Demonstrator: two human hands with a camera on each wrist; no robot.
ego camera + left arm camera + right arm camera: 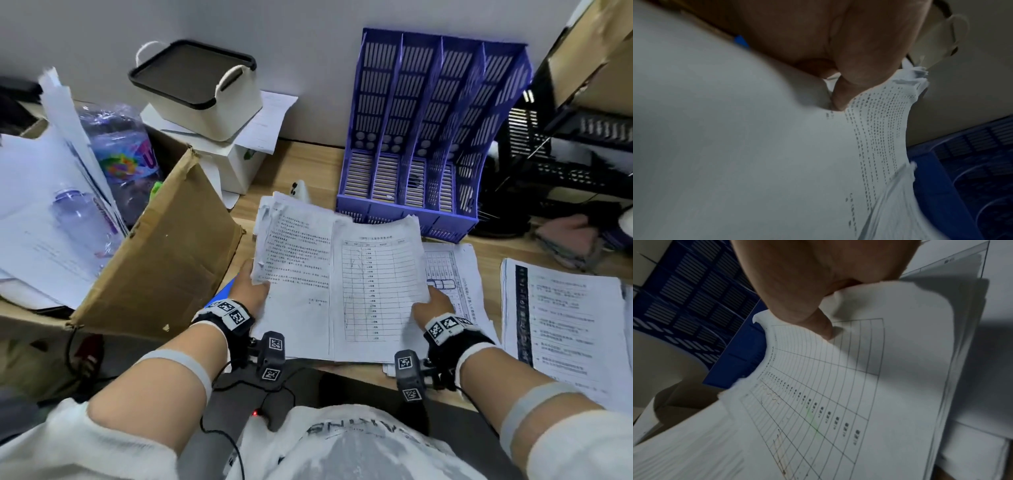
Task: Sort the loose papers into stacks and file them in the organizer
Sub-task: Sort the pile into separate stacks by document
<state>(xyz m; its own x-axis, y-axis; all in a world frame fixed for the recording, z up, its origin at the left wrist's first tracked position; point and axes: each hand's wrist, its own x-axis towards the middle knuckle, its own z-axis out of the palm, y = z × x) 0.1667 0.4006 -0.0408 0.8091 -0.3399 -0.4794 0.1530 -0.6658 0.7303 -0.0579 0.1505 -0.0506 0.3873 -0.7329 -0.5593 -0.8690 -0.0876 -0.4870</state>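
Note:
I hold two bundles of white papers side by side above the desk. My left hand [247,287] grips the text-printed stack [294,274] at its left edge, thumb [840,95] on top. My right hand [432,305] grips the stack topped by a table form [376,287], thumb [824,327] pressing the sheet. The blue slotted organizer [428,137] stands just beyond the papers against the wall, its compartments bare. More sheets [452,270] lie on the desk under the right stack, and another printed pile [568,325] lies at the right.
An open cardboard box [164,260] with papers and plastic bags sits at the left. A cream storage bin [198,89] with a dark lid rests on white boxes at the back. Black mesh trays [565,147] and a pink cloth [565,240] are at the right.

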